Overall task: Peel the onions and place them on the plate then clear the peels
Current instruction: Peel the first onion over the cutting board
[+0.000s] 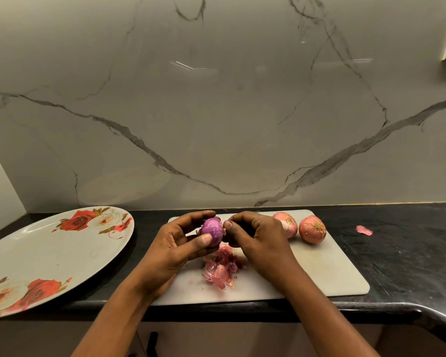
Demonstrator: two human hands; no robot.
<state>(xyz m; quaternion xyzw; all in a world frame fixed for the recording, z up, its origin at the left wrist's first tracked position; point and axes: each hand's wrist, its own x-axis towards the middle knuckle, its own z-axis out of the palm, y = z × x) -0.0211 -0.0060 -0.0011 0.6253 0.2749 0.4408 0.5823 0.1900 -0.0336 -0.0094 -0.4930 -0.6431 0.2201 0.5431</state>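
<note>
My left hand [175,249] grips a purple onion [212,231], most of its dry skin off, above the white cutting board [327,274]. My right hand [255,237] is at the onion's right end, thumb and fingers pinching there. A heap of pink peels [220,269] lies on the board under my hands. Two unpeeled onions, one [287,224] partly hidden by my right hand and one [312,230] further right, sit at the board's far right. The large rose-patterned plate [44,253] lies to the left with nothing on it.
A stray bit of peel [364,230] lies on the black counter [410,253] right of the board. The marble wall stands close behind. The counter's front edge curves forward at the right.
</note>
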